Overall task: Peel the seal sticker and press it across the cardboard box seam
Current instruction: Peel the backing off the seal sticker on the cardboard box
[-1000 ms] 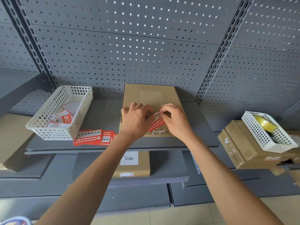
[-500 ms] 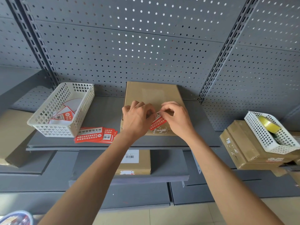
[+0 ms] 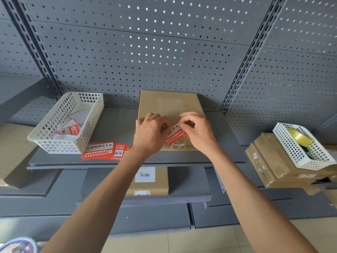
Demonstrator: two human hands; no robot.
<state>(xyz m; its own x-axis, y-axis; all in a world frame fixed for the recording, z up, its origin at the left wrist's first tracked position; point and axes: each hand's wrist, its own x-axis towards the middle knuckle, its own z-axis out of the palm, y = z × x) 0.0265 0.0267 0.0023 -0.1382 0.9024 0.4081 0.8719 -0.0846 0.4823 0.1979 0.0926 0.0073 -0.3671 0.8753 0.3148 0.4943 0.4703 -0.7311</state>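
Both forearms reach up from the bottom of the view to the gray shelf (image 3: pixel 109 128). On a lower shelf, between the arms, lies a small box with a barcode label (image 3: pixel 145 174). On the upper shelf the left hand (image 3: pixel 150 134) and the right hand (image 3: pixel 197 131) meet over the near end of the flat cardboard box (image 3: pixel 169 105). The fingers of both hands are closed on the red sticker (image 3: pixel 176 136): the left holds its left end, the right pinches its upper white corner. The sticker lies tilted over the box, just above the near seam; I cannot tell if it already touches the cardboard. Left of the hands is a stack of stickers (image 3: pixel 104 150), and behind it a white basket (image 3: pixel 60 143). Far behind stands the perforated panel (image 3: pixel 145 52).
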